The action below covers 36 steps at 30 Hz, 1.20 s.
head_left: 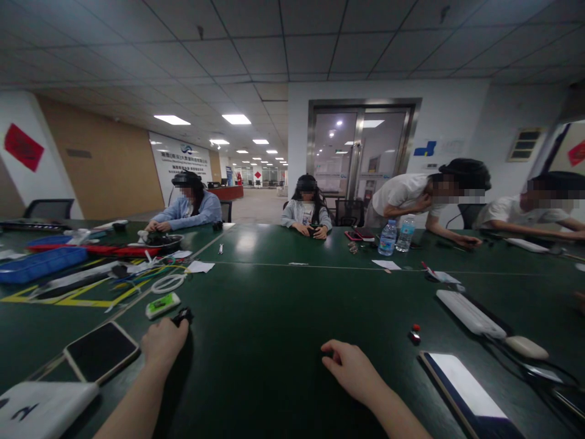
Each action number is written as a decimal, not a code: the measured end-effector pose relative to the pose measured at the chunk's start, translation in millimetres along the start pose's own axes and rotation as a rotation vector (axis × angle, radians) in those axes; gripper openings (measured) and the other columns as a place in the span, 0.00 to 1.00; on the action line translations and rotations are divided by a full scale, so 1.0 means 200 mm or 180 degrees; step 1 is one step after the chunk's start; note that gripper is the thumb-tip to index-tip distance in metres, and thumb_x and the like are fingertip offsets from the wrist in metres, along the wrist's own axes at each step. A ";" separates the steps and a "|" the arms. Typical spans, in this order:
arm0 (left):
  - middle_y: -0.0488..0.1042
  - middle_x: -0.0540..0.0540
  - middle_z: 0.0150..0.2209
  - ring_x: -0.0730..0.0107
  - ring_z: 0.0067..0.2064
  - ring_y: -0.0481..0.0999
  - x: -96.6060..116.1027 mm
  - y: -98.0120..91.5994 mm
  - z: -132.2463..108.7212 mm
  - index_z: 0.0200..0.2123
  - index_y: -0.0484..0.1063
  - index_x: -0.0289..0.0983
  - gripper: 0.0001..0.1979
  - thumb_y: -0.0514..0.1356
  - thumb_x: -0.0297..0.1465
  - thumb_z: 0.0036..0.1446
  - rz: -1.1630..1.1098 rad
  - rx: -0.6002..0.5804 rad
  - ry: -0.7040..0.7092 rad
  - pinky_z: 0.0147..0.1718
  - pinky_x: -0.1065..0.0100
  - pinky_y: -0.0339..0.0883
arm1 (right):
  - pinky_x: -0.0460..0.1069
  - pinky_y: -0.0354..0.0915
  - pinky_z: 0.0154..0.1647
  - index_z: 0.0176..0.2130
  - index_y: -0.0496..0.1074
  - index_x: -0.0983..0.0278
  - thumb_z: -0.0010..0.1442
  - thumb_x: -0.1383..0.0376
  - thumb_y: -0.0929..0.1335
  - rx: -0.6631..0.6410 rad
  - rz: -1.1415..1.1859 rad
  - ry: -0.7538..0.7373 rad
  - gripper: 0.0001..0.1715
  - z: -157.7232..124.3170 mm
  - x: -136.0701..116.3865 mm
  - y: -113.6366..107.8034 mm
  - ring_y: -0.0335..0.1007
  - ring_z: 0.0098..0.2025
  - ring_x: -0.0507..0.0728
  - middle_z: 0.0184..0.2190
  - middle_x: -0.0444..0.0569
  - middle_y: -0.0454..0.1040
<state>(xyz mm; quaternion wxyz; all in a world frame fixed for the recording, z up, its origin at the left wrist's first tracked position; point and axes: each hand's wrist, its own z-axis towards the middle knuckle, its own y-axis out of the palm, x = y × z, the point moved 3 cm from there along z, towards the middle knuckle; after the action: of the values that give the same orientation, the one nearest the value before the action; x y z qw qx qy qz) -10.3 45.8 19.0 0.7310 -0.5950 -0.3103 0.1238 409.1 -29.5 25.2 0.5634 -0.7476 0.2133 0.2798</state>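
Observation:
My left hand (164, 341) is closed on a small black object (183, 316) over the green table (256, 341). Just beyond that hand lies a green and white packet (163, 305), and to its left a phone with a dark screen (103, 350). On the right, my right hand (350, 366) rests at the table with nothing in it, thumb and forefinger apart, the other fingers curled. A small red and black item (415, 333) sits to the right of it, nearest a phone with a lit screen (468, 393).
White power bank (470, 313) and cables lie right. A white box (46, 408) stands at lower left. Blue trays (43, 265), wires and a white cable coil (167, 283) are at left. Two water bottles (387, 238) stand beyond; several people sit or lean across the table.

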 end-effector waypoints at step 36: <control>0.67 0.46 0.44 0.65 0.46 0.66 0.63 0.04 -0.94 0.46 0.69 0.43 0.19 0.59 0.28 0.47 -0.1433 -0.2193 0.3830 0.47 0.66 0.61 | 0.44 0.60 0.35 0.33 0.73 0.61 0.57 0.66 0.63 -0.0014 -0.0057 -0.1114 0.09 -0.09 -0.22 0.01 0.67 0.36 0.52 0.34 0.44 0.71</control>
<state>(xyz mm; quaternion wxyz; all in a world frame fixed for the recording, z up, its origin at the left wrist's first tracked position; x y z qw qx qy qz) 202.5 -31.0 31.0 0.5540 -0.6782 0.0090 -0.4828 377.6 -48.3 55.8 0.5926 -0.6906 0.1047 0.4012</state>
